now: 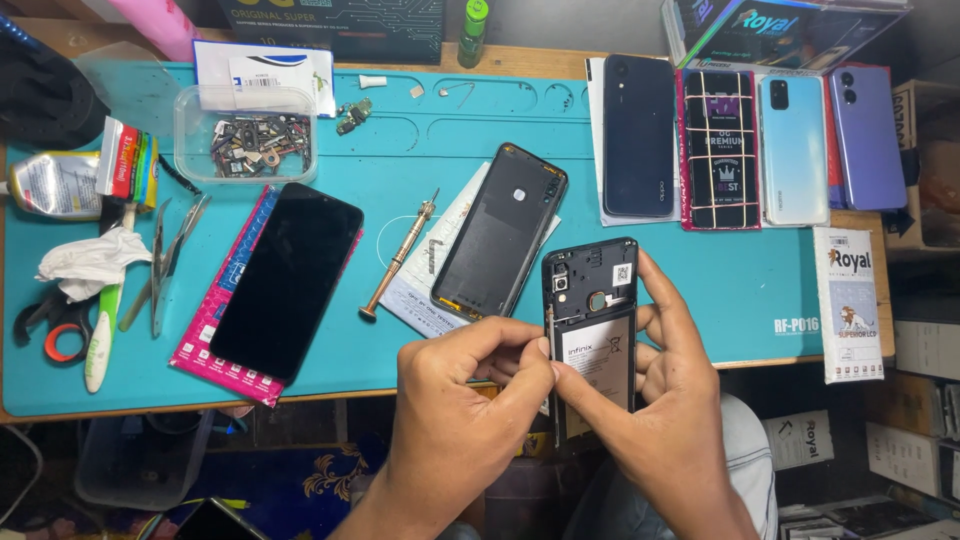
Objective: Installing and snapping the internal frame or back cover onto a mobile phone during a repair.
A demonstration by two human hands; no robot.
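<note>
view: one head-worn camera, high above the surface (420, 150)
facing: steeply down and forward
nearness: close to both hands, surface's far edge at frame top
shared: single view only

1. Both hands, the left hand (455, 400) and the right hand (665, 400), are bare: no gloves, rings or watch show.
2. Both forearms are uncovered as far as the bottom edge of the view; no sleeve appears.
3. Fingernails are short and plain.
4. Below the right wrist, light grey-blue trousers (748, 450) cover a knee.
</note>
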